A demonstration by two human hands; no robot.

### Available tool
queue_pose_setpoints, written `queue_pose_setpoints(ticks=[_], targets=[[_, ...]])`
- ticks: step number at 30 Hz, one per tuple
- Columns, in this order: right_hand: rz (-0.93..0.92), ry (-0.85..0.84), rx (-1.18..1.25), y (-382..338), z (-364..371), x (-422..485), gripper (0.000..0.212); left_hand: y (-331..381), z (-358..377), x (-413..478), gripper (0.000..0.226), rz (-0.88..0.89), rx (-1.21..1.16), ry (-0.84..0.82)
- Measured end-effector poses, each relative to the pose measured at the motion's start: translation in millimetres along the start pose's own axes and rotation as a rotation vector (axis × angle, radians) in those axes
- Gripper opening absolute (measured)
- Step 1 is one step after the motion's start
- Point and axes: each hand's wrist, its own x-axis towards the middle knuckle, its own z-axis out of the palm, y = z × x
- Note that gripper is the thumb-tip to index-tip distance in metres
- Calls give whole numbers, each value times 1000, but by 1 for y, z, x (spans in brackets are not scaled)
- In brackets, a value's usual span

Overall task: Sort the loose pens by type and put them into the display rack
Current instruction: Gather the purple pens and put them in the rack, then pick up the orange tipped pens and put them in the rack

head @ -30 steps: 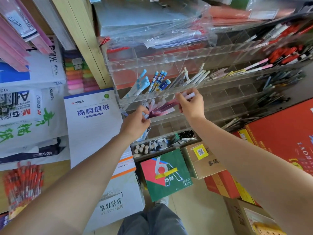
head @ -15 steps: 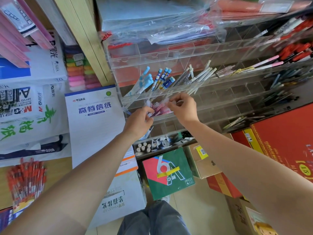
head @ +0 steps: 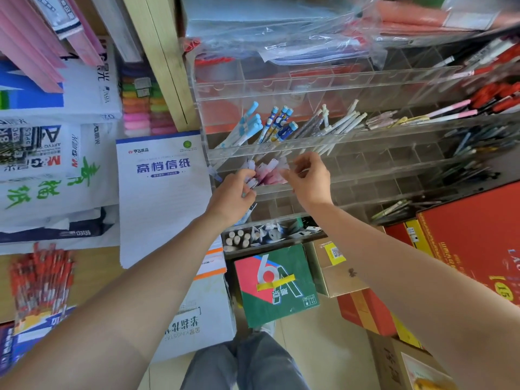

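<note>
Watching both hands meet at pink pens [head: 267, 173], near left edge of display rack [head: 365, 137], tier below blue pens [head: 249, 123]. Left hand [head: 232, 192] curls round bunch's caps; right hand [head: 309, 180] pinches same bunch. I note blur at fingertips; grip on single pens unclear.

On the white writing pad [head: 163, 198] to the left I read 高档信纸 in blue. The paper ream [head: 33, 175] further left shows M&G in red, upside down to me. The green and red box [head: 281, 302] near me carries a big white 6. The white carton [head: 197, 311] beside it says KINGSTAR, inverted. The red box [head: 472, 237] on the right has 15 in a yellow circle.
</note>
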Motion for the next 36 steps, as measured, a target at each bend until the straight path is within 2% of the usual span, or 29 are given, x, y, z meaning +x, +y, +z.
queue_pose_setpoints(ticks=[4, 7, 12, 17, 21, 24, 29, 32, 36], targets=[[-67, -1, -7, -15, -3, -17, 18, 0, -7, -17, 21, -14, -1, 83], [-102, -149, 36, -34, 8, -42, 12, -3, -19, -36, 14, -33, -13, 137], [-156, -365, 58, -78, 70, -91, 19, -43, -63, -88, 19, -107, -53, 185], [-193, -491, 22, -130, 175, -164, 35, -131, -129, -173, 30, -243, -107, 329], [-170, -595, 11, -177, 276, -241, 36, -234, -186, -258, 27, -300, -74, 395], [-118, -723, -10, -208, 358, -300, 23, -315, -224, -328, 22, -349, -104, 384], [-163, -884, -165, -237, 483, -377, 23, -429, -271, -420, 16, -496, -130, 304], [-106, -986, -232, -246, 537, -412, 16, -486, -288, -457, 16, -591, -212, 294], [-123, -1111, -326, -262, 598, -435, 9, -546, -315, -493, 21, -666, -240, 257]])
